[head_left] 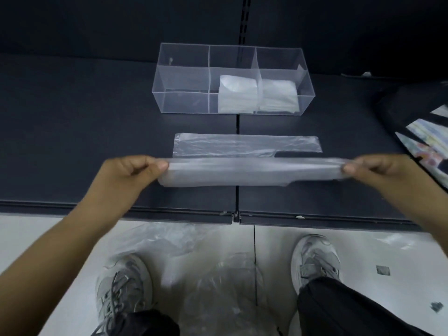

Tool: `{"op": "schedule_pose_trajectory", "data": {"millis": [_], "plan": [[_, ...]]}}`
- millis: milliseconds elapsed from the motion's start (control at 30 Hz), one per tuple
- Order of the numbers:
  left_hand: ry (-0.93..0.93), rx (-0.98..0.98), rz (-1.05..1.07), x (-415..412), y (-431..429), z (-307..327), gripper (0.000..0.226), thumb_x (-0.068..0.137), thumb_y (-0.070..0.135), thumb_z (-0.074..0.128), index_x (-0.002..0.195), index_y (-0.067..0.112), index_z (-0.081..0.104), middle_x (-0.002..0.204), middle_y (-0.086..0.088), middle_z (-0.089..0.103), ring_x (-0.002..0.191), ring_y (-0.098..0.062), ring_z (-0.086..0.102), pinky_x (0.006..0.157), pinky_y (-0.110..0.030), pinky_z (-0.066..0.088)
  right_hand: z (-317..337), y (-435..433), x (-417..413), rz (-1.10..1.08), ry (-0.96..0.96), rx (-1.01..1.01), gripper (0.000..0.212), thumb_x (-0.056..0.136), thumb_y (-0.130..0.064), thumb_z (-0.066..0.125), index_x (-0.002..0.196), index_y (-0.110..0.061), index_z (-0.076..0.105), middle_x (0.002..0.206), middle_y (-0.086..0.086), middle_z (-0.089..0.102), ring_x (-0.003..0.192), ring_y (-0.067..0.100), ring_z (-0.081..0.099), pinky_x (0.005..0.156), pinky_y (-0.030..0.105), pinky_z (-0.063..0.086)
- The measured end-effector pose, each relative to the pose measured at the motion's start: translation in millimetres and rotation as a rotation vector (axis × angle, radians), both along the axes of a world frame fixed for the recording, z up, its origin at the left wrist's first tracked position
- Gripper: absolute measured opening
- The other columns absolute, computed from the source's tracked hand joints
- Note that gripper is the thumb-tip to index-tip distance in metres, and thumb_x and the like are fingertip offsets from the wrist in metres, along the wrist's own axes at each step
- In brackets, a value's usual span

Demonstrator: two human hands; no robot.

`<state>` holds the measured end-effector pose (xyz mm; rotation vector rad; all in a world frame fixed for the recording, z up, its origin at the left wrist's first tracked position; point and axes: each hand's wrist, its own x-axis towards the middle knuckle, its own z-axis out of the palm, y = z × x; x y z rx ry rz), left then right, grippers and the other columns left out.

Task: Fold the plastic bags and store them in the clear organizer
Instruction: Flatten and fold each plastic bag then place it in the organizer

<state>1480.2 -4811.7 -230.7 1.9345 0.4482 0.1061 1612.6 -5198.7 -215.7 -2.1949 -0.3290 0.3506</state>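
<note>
Nearest me, loose plastic bags [218,275] are lying on the floor between the shoes. Over the shelf [97,141] front, the left hand [131,170] and right hand [378,169] are each pinching one end of a plastic bag [254,172], holding it stretched as a narrow strip. It is looking feather-light, limp and slippery, so I am judging the ends the safest hold. Beyond, a second flattened bag [242,145] is lying on the shelf. Farthest, the clear organizer [181,98] is holding folded stacks [237,95] in its middle and right compartments; the left is showing none.

translucent bag [252,172] folded into a long strip above shelf, clear organizer [184,78] holding two folded bags [237,95]
</note>
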Motion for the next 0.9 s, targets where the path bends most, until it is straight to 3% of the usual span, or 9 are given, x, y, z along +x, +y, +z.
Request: {"op": "schedule_pose_trajectory", "data": {"millis": [167, 267, 367, 467, 567, 633, 767, 833, 900], "plan": [[0.123, -0.015, 0.051, 65, 20, -29, 0.016, 0.086, 0.032, 0.069, 0.072, 0.030, 0.075, 0.079, 0.011, 0.074, 0.076, -0.004, 0.065, 0.081, -0.022, 0.049, -47, 26, 59, -0.225, 0.096, 0.035, 0.021, 0.086, -0.025, 0.069, 0.089, -0.004, 0.073, 0.075, 0.006, 0.062, 0.064, 0.008, 0.050, 0.061, 0.016, 0.040], [0.174, 0.094, 0.057, 88, 19, -45, 0.022, 0.086, 0.033, 0.069, 0.074, 0.016, 0.073, 0.075, 0.001, 0.071, 0.066, -0.008, 0.060, 0.073, -0.023, 0.048, -67, 32, 76, -0.282, 0.096, -0.056, 0.023, 0.088, -0.022, 0.068, 0.085, 0.001, 0.072, 0.075, 0.010, 0.062, 0.062, 0.011, 0.050, 0.056, 0.013, 0.042], [0.188, 0.253, 0.091, 97, 14, -49, 0.029, 0.087, 0.034, 0.067, 0.080, 0.007, 0.072, 0.073, -0.003, 0.068, 0.062, -0.009, 0.058, 0.064, -0.019, 0.043, -73, 35, 83, -0.318, 0.061, -0.100, 0.024, 0.085, -0.025, 0.070, 0.067, -0.008, 0.069, 0.066, 0.006, 0.061, 0.064, 0.015, 0.053, 0.065, 0.029, 0.044], [0.019, 0.580, 0.123, 92, 2, -41, 0.017, 0.089, 0.025, 0.065, 0.093, 0.009, 0.068, 0.092, -0.005, 0.064, 0.084, -0.019, 0.058, 0.076, -0.027, 0.044, -74, 35, 86, -0.338, 0.041, -0.132, 0.025, 0.083, -0.028, 0.072, 0.061, -0.016, 0.067, 0.062, 0.001, 0.062, 0.061, 0.013, 0.054, 0.071, 0.038, 0.048], [-0.272, 0.809, -0.075, 81, -21, -40, 0.017, 0.092, 0.008, 0.057, 0.106, 0.004, 0.066, 0.106, -0.015, 0.063, 0.099, -0.031, 0.058, 0.088, -0.035, 0.044, -72, 39, 87, -0.350, 0.054, -0.159, 0.028, 0.083, -0.028, 0.073, 0.073, -0.002, 0.070, 0.070, 0.009, 0.063, 0.066, 0.017, 0.054, 0.076, 0.042, 0.051], [-0.206, 0.805, -0.284, 74, -35, -49, 0.032, 0.099, 0.012, 0.047, 0.128, 0.002, 0.056, 0.131, -0.018, 0.056, 0.121, -0.033, 0.052, 0.105, -0.033, 0.034, -67, 41, 84, -0.361, 0.073, -0.197, 0.030, 0.083, -0.026, 0.072, 0.080, 0.004, 0.068, 0.077, 0.012, 0.063, 0.072, 0.019, 0.055, 0.078, 0.044, 0.051], [0.070, 0.952, -0.491, 66, -37, -79, 0.067, 0.099, 0.051, 0.019, 0.153, 0.014, 0.007, 0.161, -0.002, 0.004, 0.148, -0.016, -0.001, 0.117, -0.028, -0.008, -43, 72, 61, -0.389, -0.267, -0.415, 0.020, 0.083, -0.013, 0.065, 0.102, -0.008, 0.063, 0.109, 0.014, 0.059, 0.094, 0.029, 0.056, 0.079, 0.037, 0.046], [0.092, 1.017, -0.502, 65, -35, -85, 0.076, 0.092, 0.061, 0.008, 0.153, 0.017, -0.002, 0.161, 0.001, -0.005, 0.147, -0.013, -0.009, 0.118, -0.029, -0.012, -35, 109, 37, -0.228, -0.511, -0.326, 0.028, 0.081, -0.006, 0.061, 0.110, -0.008, 0.062, 0.115, 0.016, 0.053, 0.103, 0.033, 0.054, 0.090, 0.041, 0.044], [0.099, 1.028, -0.509, 65, -36, -86, 0.081, 0.089, 0.067, 0.001, 0.152, 0.018, -0.004, 0.161, 0.001, -0.006, 0.147, -0.013, -0.011, 0.119, -0.032, -0.011, -40, 153, 11, 0.103, -0.544, -0.271, 0.036, 0.086, -0.009, 0.059, 0.122, -0.008, 0.058, 0.127, 0.016, 0.051, 0.118, 0.031, 0.048, 0.103, 0.038, 0.036]]}}
